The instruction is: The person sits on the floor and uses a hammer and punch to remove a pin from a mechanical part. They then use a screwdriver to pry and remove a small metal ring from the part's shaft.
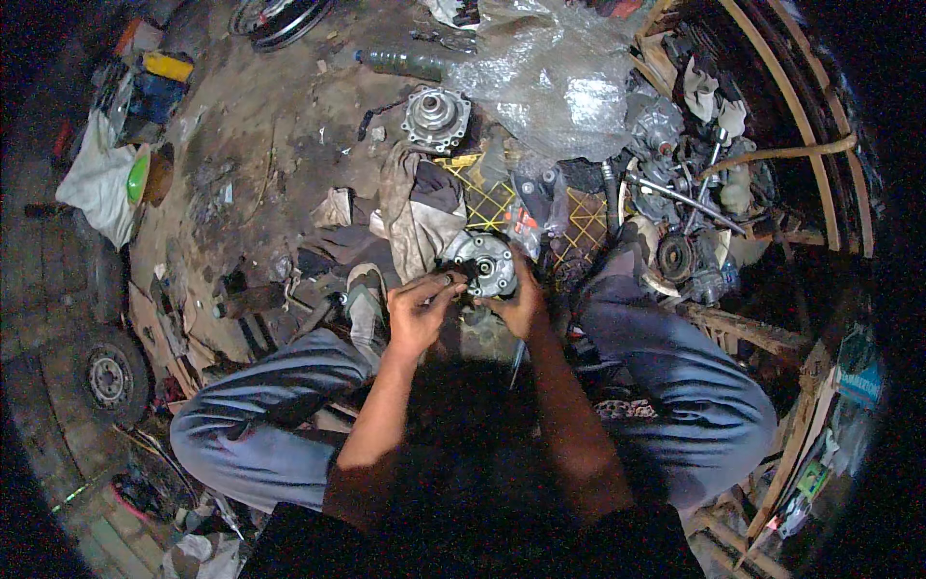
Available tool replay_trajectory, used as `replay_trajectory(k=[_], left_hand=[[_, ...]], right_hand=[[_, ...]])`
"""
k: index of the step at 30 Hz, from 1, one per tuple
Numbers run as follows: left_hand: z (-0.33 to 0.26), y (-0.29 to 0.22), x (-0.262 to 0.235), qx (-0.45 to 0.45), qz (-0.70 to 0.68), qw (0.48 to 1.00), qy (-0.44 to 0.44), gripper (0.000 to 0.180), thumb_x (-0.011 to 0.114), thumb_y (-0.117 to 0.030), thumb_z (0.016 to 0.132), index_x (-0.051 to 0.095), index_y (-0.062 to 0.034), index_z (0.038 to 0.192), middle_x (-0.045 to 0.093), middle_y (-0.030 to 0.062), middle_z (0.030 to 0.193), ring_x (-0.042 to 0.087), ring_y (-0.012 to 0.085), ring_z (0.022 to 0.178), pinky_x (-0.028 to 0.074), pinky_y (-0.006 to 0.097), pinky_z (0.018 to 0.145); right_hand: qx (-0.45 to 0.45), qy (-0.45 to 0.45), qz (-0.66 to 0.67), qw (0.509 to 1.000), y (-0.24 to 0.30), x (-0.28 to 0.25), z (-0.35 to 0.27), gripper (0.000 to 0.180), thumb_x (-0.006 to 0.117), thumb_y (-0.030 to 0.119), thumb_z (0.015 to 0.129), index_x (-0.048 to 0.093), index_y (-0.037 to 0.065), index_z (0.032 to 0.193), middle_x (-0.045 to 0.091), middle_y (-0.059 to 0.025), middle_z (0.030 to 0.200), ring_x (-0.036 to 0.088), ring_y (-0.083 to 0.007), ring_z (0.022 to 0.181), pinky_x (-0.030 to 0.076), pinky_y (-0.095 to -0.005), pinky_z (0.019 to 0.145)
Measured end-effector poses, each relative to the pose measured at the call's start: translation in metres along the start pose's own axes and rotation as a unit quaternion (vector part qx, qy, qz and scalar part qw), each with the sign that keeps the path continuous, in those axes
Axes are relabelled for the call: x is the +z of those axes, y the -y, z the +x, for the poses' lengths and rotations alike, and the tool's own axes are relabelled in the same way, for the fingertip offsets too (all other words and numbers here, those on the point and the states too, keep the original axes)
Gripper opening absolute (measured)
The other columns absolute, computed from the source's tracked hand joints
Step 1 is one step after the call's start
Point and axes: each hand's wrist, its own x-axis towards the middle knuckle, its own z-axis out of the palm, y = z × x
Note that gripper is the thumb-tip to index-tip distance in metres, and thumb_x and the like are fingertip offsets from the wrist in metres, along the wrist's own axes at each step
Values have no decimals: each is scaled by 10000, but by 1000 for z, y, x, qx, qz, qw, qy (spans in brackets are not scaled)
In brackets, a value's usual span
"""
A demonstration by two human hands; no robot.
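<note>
housing (490,262), round and of grey metal, sits between my two hands, its face with the central bore turned up toward me. my right hand (522,301) is clamped on it, fingers round the right side and thumb at the lower edge. my left hand (422,307) is at the left rim, thumb and fingertips drawn close together; whether they pinch some small part, i cannot tell. i judge this to be fine fingerwork at the rim, with the right hand serving as the vice. the next move, as i see it, calls for a steady right grip and small, exact motion from the left fingertips. a crumpled cloth (405,227) lies just beyond my left hand, and a second housing (436,120) rests farther off on the floor (289,135).
</note>
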Motion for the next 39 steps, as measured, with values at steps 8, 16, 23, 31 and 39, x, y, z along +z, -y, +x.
replay_trajectory(k=[8,16,23,31,39], left_hand=[[-14,14,10,18,26,998,49,110,719,23,829,764,9,928,763,146,956,748,278,897,575,343,808],[-24,21,14,73,66,993,60,173,701,51,830,755,-3,985,757,144,1021,735,314,957,581,389,860],[-27,21,15,91,89,989,73,264,692,79,798,745,-15,1039,745,147,1081,720,334,998,572,413,896],[-41,29,31,63,121,986,100,344,674,75,808,720,-41,1129,716,148,1120,676,352,1052,555,414,918],[-40,58,52,75,168,981,67,278,728,-4,818,719,-39,1094,678,140,1096,645,364,1000,534,438,887]], right_hand=[[19,-1,0,1000,-1,0,0,1116,955,153,623,325,15,1534,457,-233,1514,465,-321,1399,392,-423,1140],[38,-16,32,999,-6,5,-2,1089,936,109,645,326,52,1545,504,-230,1473,509,-321,1359,418,-412,1110],[49,-7,54,997,0,1,-4,1020,884,27,671,344,43,1537,518,-225,1458,515,-312,1351,418,-406,1107],[6,-27,62,998,-9,5,-4,1001,888,30,655,382,37,1518,533,-208,1446,517,-302,1348,417,-401,1107],[13,-24,35,999,-7,6,-1,1014,902,60,654,377,33,1521,532,-211,1447,499,-314,1367,401,-405,1122]])
